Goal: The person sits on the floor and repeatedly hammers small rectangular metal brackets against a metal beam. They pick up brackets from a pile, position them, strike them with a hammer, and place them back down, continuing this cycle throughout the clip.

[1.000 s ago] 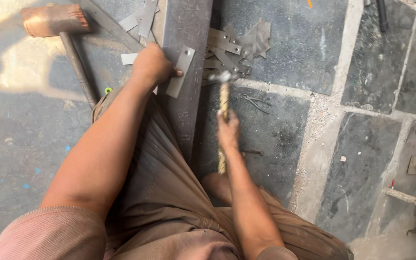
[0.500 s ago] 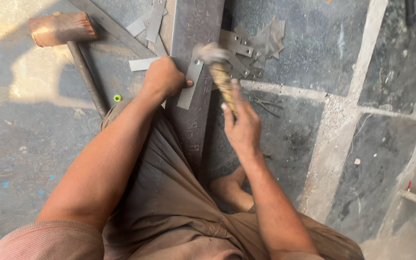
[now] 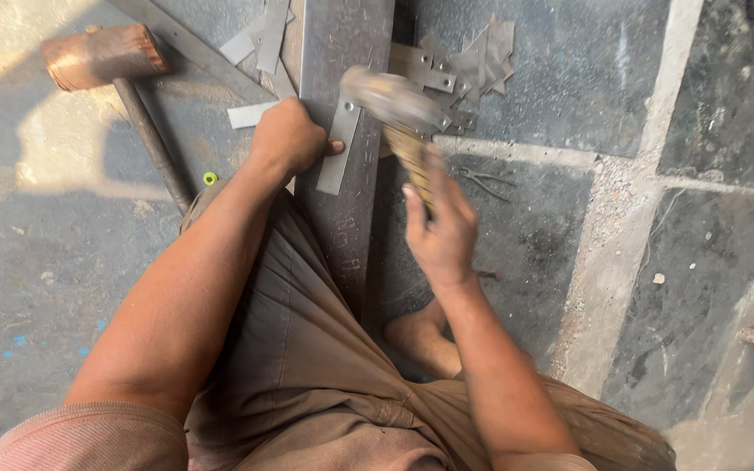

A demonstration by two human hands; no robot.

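Left hand [image 3: 288,138] pinching flat metal strip [image 3: 339,146] on steel beam [image 3: 342,122], right hand [image 3: 440,228] clenched around blurred hammer [image 3: 394,103] above beam, handle mostly hidden.

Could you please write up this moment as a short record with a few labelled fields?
Setting: stone-slab floor, seen from the person's head camera
Left hand: presses a small metal strip flat on a long steel bar
Right hand: grips a small hammer, its head blurred above the strip
Nearby left: large sledgehammer lying on the floor
Nearby right: pile of metal strips and pliers
Posture: bare foot beside the bar
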